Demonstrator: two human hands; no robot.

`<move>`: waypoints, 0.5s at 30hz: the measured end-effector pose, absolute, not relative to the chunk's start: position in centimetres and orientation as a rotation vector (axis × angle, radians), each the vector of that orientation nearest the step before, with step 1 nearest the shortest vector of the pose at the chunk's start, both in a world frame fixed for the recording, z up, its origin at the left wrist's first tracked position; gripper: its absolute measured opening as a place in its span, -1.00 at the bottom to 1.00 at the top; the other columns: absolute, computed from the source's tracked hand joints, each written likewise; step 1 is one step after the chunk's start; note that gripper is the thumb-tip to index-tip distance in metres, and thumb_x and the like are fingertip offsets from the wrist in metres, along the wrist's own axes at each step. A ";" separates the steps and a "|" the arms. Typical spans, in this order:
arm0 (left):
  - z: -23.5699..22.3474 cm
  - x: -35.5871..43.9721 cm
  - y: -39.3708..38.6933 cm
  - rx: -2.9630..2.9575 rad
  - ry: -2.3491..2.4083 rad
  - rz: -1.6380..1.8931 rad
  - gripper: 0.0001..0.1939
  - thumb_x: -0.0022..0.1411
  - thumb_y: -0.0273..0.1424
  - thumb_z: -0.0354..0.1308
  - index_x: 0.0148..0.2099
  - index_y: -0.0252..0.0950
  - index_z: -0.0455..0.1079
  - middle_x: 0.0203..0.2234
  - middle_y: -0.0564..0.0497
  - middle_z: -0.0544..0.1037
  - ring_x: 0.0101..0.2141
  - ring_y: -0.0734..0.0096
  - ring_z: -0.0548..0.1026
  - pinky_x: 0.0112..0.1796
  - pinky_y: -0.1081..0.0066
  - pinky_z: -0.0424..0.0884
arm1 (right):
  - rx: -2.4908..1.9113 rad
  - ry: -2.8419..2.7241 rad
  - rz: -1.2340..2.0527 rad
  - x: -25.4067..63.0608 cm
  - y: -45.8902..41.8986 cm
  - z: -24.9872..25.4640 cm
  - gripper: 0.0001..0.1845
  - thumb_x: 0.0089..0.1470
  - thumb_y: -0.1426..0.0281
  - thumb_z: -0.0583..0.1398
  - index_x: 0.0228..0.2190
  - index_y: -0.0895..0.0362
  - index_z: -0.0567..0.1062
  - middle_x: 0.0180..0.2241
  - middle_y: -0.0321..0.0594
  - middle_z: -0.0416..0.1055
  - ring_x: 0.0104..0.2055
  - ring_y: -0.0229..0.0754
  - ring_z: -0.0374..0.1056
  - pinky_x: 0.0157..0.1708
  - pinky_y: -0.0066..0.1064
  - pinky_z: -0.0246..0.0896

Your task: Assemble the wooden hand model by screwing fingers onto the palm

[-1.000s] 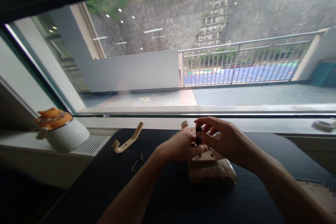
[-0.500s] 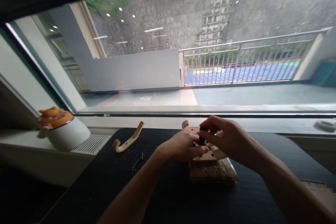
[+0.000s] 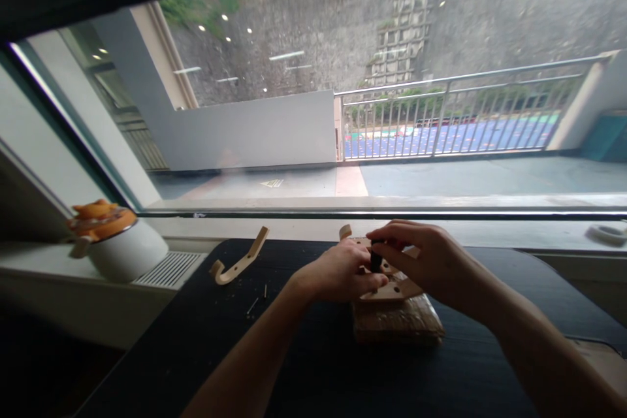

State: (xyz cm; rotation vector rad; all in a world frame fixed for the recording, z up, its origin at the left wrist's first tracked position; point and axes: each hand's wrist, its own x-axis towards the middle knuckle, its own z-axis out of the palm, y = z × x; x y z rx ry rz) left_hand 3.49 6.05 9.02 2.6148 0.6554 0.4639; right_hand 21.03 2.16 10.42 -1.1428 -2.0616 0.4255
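My right hand (image 3: pixel 426 251) pinches the black handle of a screwdriver (image 3: pixel 375 257) held upright; its tip is hidden behind my fingers. My left hand (image 3: pixel 336 274) is closed on a light wooden piece (image 3: pixel 399 290) with dark holes, its thumb resting near the screwdriver. Under that piece lies a brown block wrapped in clear plastic (image 3: pixel 399 323). A curved wooden end (image 3: pixel 345 231) rises behind my left hand. Off to the left, a hook-shaped wooden piece (image 3: pixel 240 266) with holes lies on the black table, with two thin screws (image 3: pixel 253 305) near it.
The black table (image 3: pixel 186 339) stands against a white windowsill (image 3: pixel 294 228). On the sill at left sits a white pot with an orange animal-shaped top (image 3: pixel 125 248). A roll of tape (image 3: pixel 606 234) lies at far right. A pale flat object (image 3: pixel 595 359) shows at the right edge.
My right hand's fingers have turned around the screwdriver handle, and the knuckles sit slightly lower. My left hand and the wooden piece have stayed nearly still.
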 end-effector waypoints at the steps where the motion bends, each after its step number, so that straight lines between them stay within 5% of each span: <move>1: 9.0 3.5 6.0 2.612 0.669 0.455 -0.81 0.23 -0.37 0.10 -0.38 -0.35 0.45 -0.22 -0.03 0.48 -0.19 0.35 0.39 -0.15 0.44 0.31 | -1.139 -2.062 0.422 21.0 2.2 10.4 -0.76 0.09 0.38 0.14 -0.20 0.02 0.55 -0.33 -0.30 0.50 -0.34 -0.24 0.39 -0.36 -0.45 0.23; 15: 8.9 3.5 6.0 2.600 0.743 0.420 -0.77 0.22 -0.30 0.10 -0.35 -0.35 0.47 -0.27 -0.06 0.48 -0.21 0.29 0.38 -0.20 0.37 0.32 | -1.283 -1.982 0.294 20.4 2.3 10.3 -0.80 0.05 0.21 0.18 -0.42 0.09 0.48 -0.48 -0.30 0.45 -0.45 -0.24 0.34 -0.47 -0.43 0.20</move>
